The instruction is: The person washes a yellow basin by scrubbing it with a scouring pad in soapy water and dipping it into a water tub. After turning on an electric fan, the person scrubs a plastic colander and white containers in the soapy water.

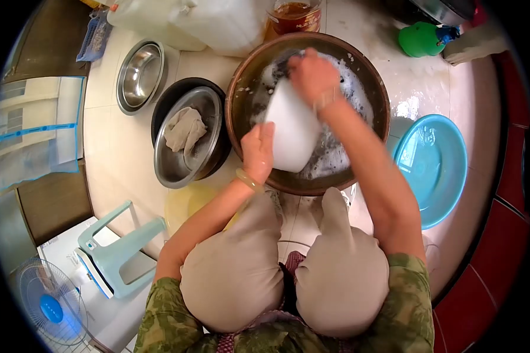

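A large brown basin [234, 94] holds dark water with white suds. Over it a white bowl [294, 132] is tilted on its side, its smooth outer surface facing me. My left hand [258, 152] grips the bowl's near left edge, thumb along the outside. At the bowl's far end is my right hand [314, 75], blurred by motion, its fingers curled down near the suds. Something dark [284, 63] shows beside those fingers, too unclear to name. The inside of the bowl is hidden from me.
To the left, a metal bowl with a grey-beige cloth [185, 130] rests in a black basin [159, 106]; another metal bowl [140, 76] stands behind. A turquoise basin [433, 170] is at right. Plastic jugs [218, 26], a green bottle [418, 40], a stool [121, 253] and a fan [52, 309] surround.
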Tool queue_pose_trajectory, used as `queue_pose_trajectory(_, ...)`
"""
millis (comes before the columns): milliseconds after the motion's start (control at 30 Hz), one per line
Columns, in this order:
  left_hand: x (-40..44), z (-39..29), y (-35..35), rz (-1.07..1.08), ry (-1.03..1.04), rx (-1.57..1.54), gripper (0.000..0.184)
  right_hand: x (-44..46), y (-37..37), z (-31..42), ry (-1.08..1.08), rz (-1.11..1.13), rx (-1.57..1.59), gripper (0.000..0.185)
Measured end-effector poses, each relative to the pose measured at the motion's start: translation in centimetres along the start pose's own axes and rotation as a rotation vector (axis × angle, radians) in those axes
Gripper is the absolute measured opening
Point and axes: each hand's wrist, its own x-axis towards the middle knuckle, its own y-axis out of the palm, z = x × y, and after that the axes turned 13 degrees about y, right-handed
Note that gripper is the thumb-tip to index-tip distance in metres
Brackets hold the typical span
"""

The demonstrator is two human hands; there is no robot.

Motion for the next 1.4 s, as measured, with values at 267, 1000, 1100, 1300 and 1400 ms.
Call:
queue_pose_trajectory(267, 1.4, 0.9, -0.8, 0.083, -0.140, -0.078, 0.049, -7.3, -1.0, 0.5, -0.144, -0.092, 0.352, 0.023)
queue_pose_trajectory(1000, 1.4, -0.4, 1.2, 0.107, 0.114, 0.253, 0.049, -4.8, 0.3, -1.4, -0.028, 0.062, 0.629, 0.018)
queue_pose_trajectory(1100, 1.9, -0.1, 0.7, 0.086, 0.050, 0.216, 0.051, -6.8, -1.0, -1.4, -0.099, -0.038, 0.487, 0.014)
queue_pose_trajectory(1300, 0.2, 1.1, 1.1, 0.074, 0.083, 0.246, 0.050, -6.3, 1.4, -1.3, -0.092, -0.167, 0.564, 0.017)
queue_pose_trajectory(1400, -0.4, 0.7, 0.7, 0.078, 0.155, 0.192, 0.051, -0.8, 1.0, -3.7, 0.252, 0.197, 0.707, 0.018)
